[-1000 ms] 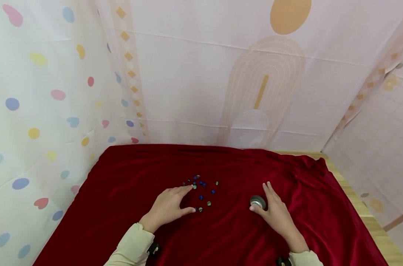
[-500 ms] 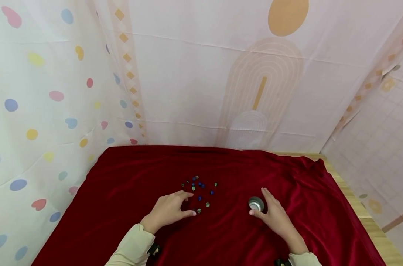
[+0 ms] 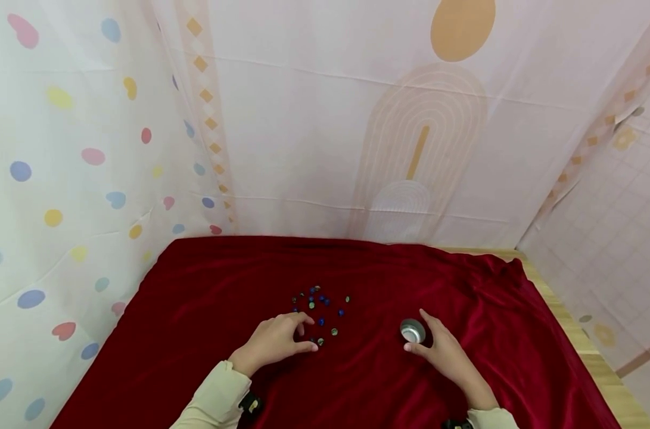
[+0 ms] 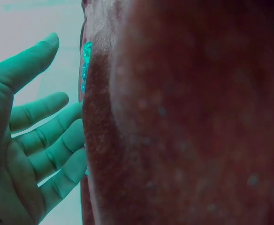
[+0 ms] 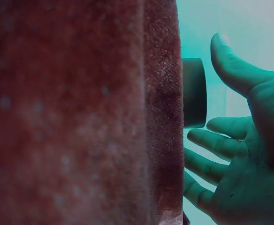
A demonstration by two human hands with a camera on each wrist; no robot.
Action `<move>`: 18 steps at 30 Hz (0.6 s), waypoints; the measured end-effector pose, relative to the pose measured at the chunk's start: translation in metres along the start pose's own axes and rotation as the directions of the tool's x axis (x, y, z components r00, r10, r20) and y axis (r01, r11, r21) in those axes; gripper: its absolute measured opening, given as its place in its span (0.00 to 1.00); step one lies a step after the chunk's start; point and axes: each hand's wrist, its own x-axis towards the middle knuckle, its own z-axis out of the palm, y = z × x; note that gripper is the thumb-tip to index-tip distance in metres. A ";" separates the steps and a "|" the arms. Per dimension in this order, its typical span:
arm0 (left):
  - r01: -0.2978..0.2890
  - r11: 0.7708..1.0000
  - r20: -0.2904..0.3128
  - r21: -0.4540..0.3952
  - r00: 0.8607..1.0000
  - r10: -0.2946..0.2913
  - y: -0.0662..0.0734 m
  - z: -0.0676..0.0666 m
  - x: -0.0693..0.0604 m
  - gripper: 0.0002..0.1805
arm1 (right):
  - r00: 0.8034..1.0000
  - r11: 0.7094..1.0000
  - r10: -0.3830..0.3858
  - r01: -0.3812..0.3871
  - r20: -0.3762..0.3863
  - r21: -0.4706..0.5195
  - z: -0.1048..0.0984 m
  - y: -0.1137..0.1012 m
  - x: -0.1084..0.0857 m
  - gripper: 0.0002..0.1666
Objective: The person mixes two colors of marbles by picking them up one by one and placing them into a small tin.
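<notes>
Several small blue and green marbles [image 3: 322,322] lie scattered on the red cloth in the head view. The left hand [image 3: 275,339] is beside their near left edge, thumb and fingers apart, holding nothing visible. In the left wrist view the left hand [image 4: 34,126] has its fingers spread, with a few marbles [image 4: 86,55] past a cloth fold. A small round metal cup [image 3: 413,331] stands on the cloth. Around its right side the right hand [image 3: 449,355] is held with thumb and fingers apart. The right wrist view shows a gap between the cup [image 5: 194,93] and the right hand [image 5: 249,154].
A wrinkled red cloth [image 3: 223,280] covers most of the table. The wooden tabletop [image 3: 598,357] shows along the right edge. Patterned curtains [image 3: 303,137] hang behind and on both sides.
The left hand's fingers have drawn back toward the near side, and a blue marble shows beyond them. The right hand's fingertips have moved slightly nearer the person, uncovering more of the cup.
</notes>
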 end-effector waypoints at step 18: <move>-0.019 0.999 0.073 -0.050 0.997 0.022 -0.007 0.002 0.005 0.17 | 0.999 0.999 0.012 -0.013 0.031 0.029 0.001 0.004 0.000 0.45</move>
